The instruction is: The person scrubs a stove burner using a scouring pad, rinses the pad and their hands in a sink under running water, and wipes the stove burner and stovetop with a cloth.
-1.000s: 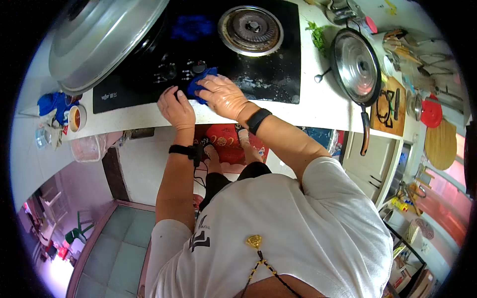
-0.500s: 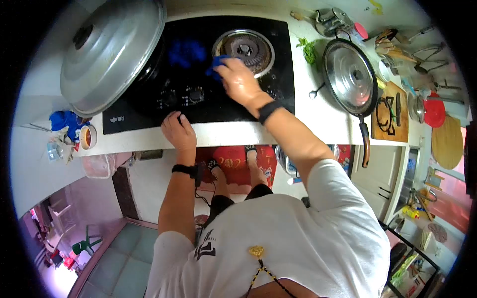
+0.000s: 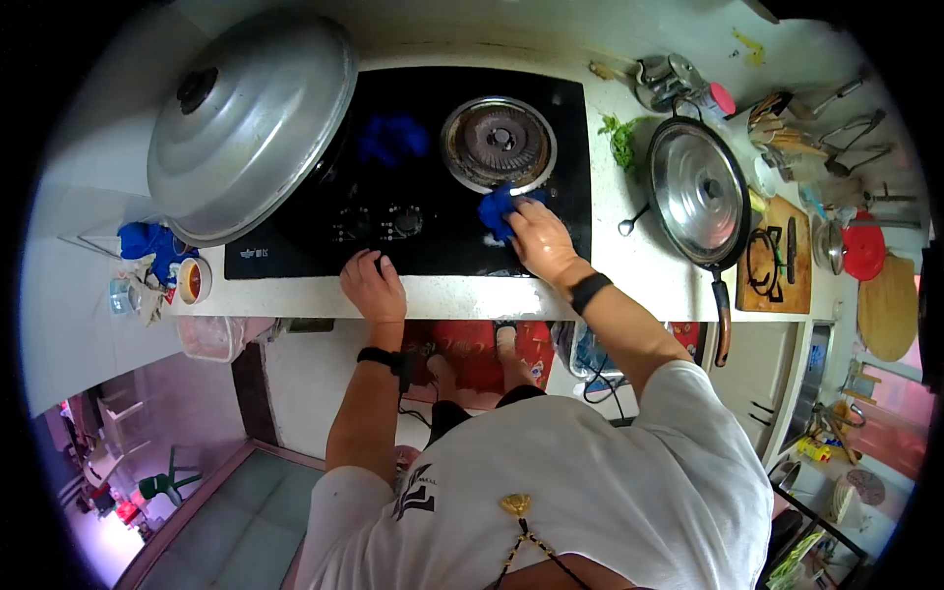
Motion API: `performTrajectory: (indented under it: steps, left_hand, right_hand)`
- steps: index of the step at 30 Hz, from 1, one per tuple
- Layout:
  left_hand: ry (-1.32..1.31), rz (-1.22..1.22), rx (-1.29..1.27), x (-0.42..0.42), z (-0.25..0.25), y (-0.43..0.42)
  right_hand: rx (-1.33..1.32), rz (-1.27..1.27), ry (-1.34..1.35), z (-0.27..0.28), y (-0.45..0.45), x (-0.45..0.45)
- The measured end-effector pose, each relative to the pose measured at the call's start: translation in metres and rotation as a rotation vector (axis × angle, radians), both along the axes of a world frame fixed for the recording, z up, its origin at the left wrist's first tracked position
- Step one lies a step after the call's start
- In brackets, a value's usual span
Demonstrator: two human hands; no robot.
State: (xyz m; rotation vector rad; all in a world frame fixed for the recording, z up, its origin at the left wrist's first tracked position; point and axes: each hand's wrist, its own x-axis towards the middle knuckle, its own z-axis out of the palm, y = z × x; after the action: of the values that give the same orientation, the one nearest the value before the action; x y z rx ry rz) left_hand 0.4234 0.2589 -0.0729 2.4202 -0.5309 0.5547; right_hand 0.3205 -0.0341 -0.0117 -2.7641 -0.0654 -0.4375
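My right hand (image 3: 543, 242) is closed on a blue cloth (image 3: 499, 208), pressed to the black glass hob (image 3: 462, 246) just in front of the round right burner (image 3: 501, 143). A small whitish smear shows beside the cloth. My left hand (image 3: 374, 286) rests at the hob's front edge, fingers stretched out and holding nothing. Close to it are the control knobs (image 3: 405, 222). On the left of the hob, a large domed metal lid (image 3: 261, 123) hides what lies beneath. A blurred blue patch (image 3: 393, 138) shows on the dark glass; I cannot tell what it is.
Right of the hob, a pan with a glass lid (image 3: 696, 187) stands near green leaves (image 3: 620, 143) and a spoon (image 3: 627, 226). Its handle juts past the counter edge. Farther right is a cutting board (image 3: 777, 290) with a knife. A small bowl (image 3: 194, 280) stands at the left.
My right hand has drawn the blue cloth from the burner's left side toward me and right, to its front. My left hand stays at the hob's front edge. The whole view has shifted slightly.
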Motion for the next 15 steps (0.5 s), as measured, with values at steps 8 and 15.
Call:
performTrajectory:
  steps: [8, 15]
  left_hand:
    - [-0.005, -0.004, 0.004, 0.0, 0.002, 0.0]
    - [0.039, 0.015, -0.02, -0.002, 0.009, -0.003]
  right_hand:
    - [0.248, -0.172, -0.195, 0.076, -0.031, 0.094]
    - [0.144, -0.306, 0.266, 0.053, -0.082, 0.204]
